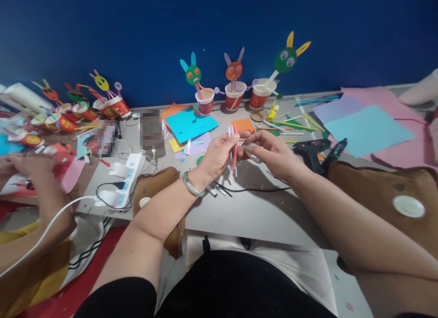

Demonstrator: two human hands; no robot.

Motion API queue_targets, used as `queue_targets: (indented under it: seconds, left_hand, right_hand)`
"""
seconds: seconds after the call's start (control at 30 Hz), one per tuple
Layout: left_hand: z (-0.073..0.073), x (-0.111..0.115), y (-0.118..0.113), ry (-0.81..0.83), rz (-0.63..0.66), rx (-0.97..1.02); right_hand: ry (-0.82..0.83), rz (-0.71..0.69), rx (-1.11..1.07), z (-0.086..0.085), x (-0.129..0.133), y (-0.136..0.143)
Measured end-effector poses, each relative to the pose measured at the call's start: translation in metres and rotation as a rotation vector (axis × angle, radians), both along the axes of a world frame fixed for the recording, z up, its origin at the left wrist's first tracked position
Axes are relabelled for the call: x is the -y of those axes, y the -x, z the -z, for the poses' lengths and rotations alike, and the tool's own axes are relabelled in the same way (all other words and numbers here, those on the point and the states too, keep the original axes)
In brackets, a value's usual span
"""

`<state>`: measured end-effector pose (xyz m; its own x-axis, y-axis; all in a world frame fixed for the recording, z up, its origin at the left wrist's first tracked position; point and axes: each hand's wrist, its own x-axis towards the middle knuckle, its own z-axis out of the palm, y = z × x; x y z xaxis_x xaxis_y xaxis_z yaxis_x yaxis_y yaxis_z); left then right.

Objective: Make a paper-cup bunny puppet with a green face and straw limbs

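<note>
My left hand [219,156], with a pale bangle at its wrist, is closed around a small bundle of red and white sticks [234,154] held upright over the table. Right beside it, my right hand [267,149] has its fingers closed on a whitish round roll [253,152], which looks like tape. Behind my hands stand red-and-white paper cups [234,99] with paper animal heads on sticks. A blue paper sheet [191,124] lies behind my left hand.
A black glue gun [312,153] lies right of my hands. Brown bags [376,185] lie on both sides. A power strip [132,176] with cables sits left. Another person's arm [51,190] rests at the far left. Pink paper [379,106] covers the right side.
</note>
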<state>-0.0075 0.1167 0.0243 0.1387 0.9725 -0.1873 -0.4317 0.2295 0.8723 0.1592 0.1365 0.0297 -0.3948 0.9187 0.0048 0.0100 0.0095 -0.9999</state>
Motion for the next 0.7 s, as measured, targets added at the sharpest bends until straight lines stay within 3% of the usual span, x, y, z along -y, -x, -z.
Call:
queue_targets:
  seconds: [0.33,0.53,0.7]
  left_hand:
    - [0.0,-0.001,0.003,0.012,0.081,-0.036]
    - [-0.002,0.001,0.003,0.023,0.118,-0.053]
    - [-0.008,-0.001,0.006,0.029,0.028,-0.074]
  right_hand:
    - [-0.01,0.129,-0.04,0.005,-0.002,-0.002]
    - [-0.056,0.12,-0.022,0.008,-0.007,-0.007]
    - [-0.071,0.193,0.033,0.004,-0.015,-0.015]
